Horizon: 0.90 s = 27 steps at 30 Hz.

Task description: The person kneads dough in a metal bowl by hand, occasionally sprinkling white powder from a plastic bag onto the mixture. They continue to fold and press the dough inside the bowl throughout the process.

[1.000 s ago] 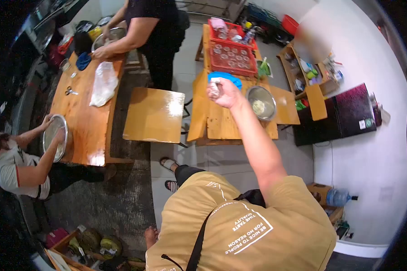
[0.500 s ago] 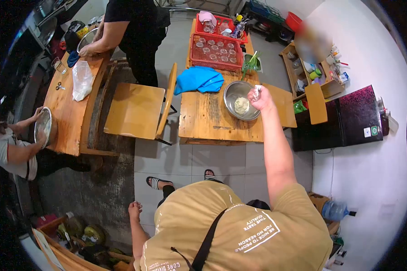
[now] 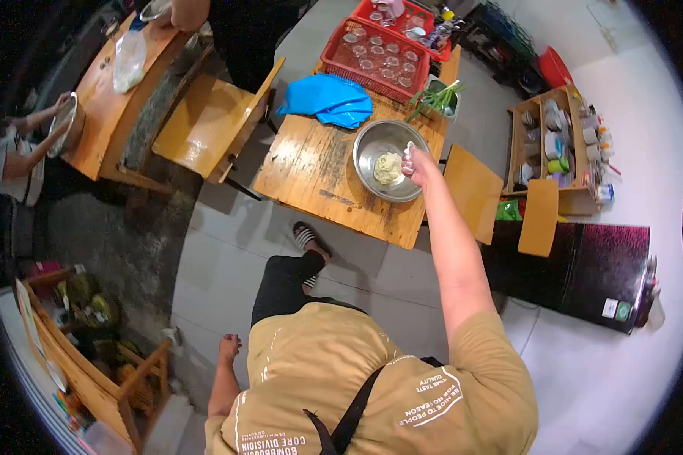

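Observation:
My right hand (image 3: 419,164) is at the right rim of a steel mixing bowl (image 3: 366,168), with its fingers drawn together and coated in white, pasty dough. What it may hold beyond that coating, I cannot tell. A lump of pale dough (image 3: 388,168) lies in the bowl, just left of my fingers. The bowl stands near the right edge of a wooden table (image 3: 303,178). My left hand (image 3: 230,347) hangs low at my side, fingers curled in and nothing in them.
A blue plastic bag (image 3: 326,98) and a red basket of glasses (image 3: 379,62) share the table. Green onions (image 3: 436,97) lie over a metal container behind the bowl. Wooden chairs (image 3: 201,125) flank the table. At the left table, another person (image 3: 24,163) handles a bowl.
My view has turned and I stand nearer the table, one foot forward. My right hand stays at the bowl's right side. The left hand still hangs down.

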Each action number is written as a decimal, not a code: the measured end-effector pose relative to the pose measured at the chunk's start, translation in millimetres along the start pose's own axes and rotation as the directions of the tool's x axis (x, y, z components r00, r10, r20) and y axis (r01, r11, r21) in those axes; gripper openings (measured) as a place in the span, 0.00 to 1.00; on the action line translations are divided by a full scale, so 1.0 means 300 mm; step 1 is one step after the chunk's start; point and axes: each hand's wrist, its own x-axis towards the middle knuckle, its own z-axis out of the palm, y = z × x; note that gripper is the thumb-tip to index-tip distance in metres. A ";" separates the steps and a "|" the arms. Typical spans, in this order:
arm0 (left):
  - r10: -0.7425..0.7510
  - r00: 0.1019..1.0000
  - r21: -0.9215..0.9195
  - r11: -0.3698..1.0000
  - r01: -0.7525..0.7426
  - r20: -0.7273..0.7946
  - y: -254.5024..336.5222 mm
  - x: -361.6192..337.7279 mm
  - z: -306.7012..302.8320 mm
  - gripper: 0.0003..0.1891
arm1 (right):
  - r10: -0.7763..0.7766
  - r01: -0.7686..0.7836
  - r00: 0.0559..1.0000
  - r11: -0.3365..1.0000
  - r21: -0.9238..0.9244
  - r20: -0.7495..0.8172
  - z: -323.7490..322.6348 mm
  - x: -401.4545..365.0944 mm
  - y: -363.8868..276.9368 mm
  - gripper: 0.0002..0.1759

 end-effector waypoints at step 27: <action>0.215 0.952 -0.126 0.961 -0.246 -0.219 0.522 0.004 0.997 0.19 | 0.112 0.008 0.985 0.727 -0.686 0.131 -0.193 0.275 -0.121 0.16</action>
